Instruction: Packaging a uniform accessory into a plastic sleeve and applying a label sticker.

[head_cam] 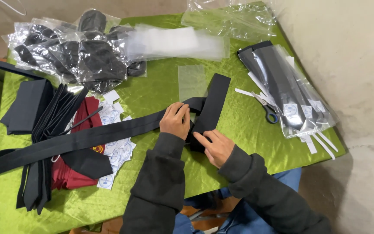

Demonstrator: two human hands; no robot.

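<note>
Dark sleeves lead up to both hands on a black necktie laid over the green tablecloth. Left hand pinches the tie's fold, fingers curled; right hand presses flat on the folded wide end. Scissors lie right of the right hand, beside bagged ties; round labels sit left of the left hand.

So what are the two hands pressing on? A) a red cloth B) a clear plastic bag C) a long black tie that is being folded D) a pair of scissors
C: the left hand and the right hand both rest on the folded part of the long black tie, while the scissors lie apart to the right on the green tablecloth.
</note>
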